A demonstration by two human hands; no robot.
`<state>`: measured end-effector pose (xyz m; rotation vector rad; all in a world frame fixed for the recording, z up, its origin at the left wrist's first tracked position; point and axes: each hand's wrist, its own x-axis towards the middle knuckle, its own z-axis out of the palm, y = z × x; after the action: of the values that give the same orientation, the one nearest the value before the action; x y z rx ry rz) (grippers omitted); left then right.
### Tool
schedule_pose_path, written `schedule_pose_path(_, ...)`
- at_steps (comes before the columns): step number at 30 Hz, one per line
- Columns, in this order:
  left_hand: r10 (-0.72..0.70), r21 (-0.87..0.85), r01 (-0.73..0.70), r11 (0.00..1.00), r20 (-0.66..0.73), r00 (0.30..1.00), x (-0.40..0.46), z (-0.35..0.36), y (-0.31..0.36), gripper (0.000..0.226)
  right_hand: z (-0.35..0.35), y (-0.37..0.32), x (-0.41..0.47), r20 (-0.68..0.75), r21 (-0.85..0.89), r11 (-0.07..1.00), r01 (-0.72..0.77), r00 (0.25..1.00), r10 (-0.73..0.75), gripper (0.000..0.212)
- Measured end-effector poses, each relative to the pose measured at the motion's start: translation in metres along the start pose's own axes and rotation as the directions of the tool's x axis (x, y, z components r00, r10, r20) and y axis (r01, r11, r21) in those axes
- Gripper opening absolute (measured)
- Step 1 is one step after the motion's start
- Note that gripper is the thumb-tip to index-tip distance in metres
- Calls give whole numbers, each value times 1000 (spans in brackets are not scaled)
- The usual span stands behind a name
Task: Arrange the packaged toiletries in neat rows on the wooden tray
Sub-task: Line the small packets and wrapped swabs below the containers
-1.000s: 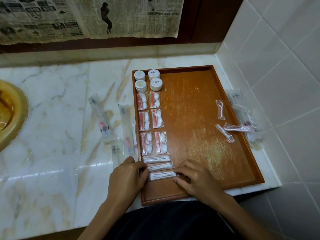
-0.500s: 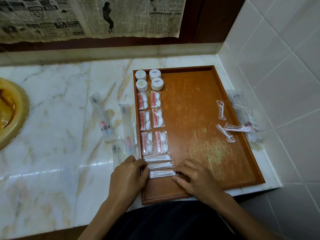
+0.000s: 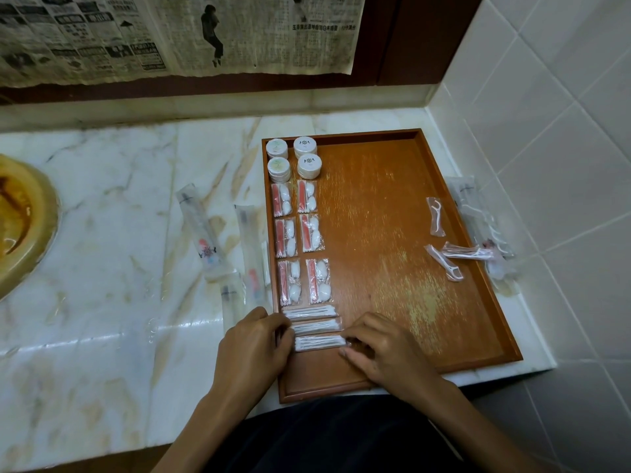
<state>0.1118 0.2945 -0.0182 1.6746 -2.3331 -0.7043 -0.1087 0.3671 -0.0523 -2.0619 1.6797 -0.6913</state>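
Observation:
The wooden tray (image 3: 392, 206) lies on a marble counter. Along its left side run two columns: round white containers (image 3: 294, 158) at the far end, then red-and-white sachets (image 3: 300, 244), then three cotton swab packets (image 3: 316, 328) stacked crosswise. My left hand (image 3: 254, 339) touches the left ends of the nearest swab packets with curled fingers. My right hand (image 3: 379, 346) pinches the right end of the nearest swab packet (image 3: 319, 343). Three wrapped floss picks (image 3: 454, 250) lie loose at the tray's right side.
Long wrapped toothbrush packets (image 3: 205, 233) lie on the marble counter (image 3: 102, 233) left of the tray. More packets (image 3: 485, 227) sit between the tray and the tiled wall (image 3: 563, 148). A yellowish sink basin (image 3: 20, 227) is at far left. Newspaper (image 3: 170, 32) hangs behind.
Both hands stay at the swab packets, with only slight finger shifts straightening the nearest packet. The view has drifted a little.

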Motion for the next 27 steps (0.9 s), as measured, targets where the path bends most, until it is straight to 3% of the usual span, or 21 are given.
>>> schedule_pose_path(27, 50, -6, -50, 999, -35, 998, 1, 4, -3, 10, 2, 1, -1, 3, -4, 1000, 9, 1000, -9, 24)
